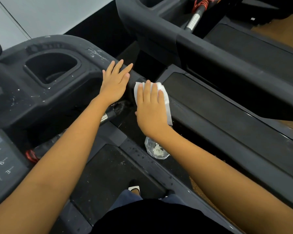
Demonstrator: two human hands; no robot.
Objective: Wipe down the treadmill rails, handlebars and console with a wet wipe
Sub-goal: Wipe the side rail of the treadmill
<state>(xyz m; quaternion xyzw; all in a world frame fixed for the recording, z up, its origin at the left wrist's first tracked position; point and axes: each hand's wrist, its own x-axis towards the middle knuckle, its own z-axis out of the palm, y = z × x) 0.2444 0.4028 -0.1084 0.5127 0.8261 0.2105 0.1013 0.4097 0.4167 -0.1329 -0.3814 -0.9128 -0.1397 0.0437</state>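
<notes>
My right hand [150, 107] lies flat with straight fingers on a white wet wipe [165, 97], pressing it onto the dark right handrail [137, 76] of the treadmill where it leaves the console. My left hand [115, 81] rests flat and open on the same rail, just left of the wipe, holding nothing. The black console [24, 97] with a cup-holder recess [52, 68] fills the left side; white specks and smears mark its rim. A speed-key panel [2, 159] with digits 9, 6, 3 sits at the lower left.
A clear plastic bag with white crumpled material [156, 149] lies on the side rail below my right wrist. The black running belt [108, 176] is underfoot. A second treadmill [210, 53] stands close on the right, with wooden floor [281, 31] beyond it.
</notes>
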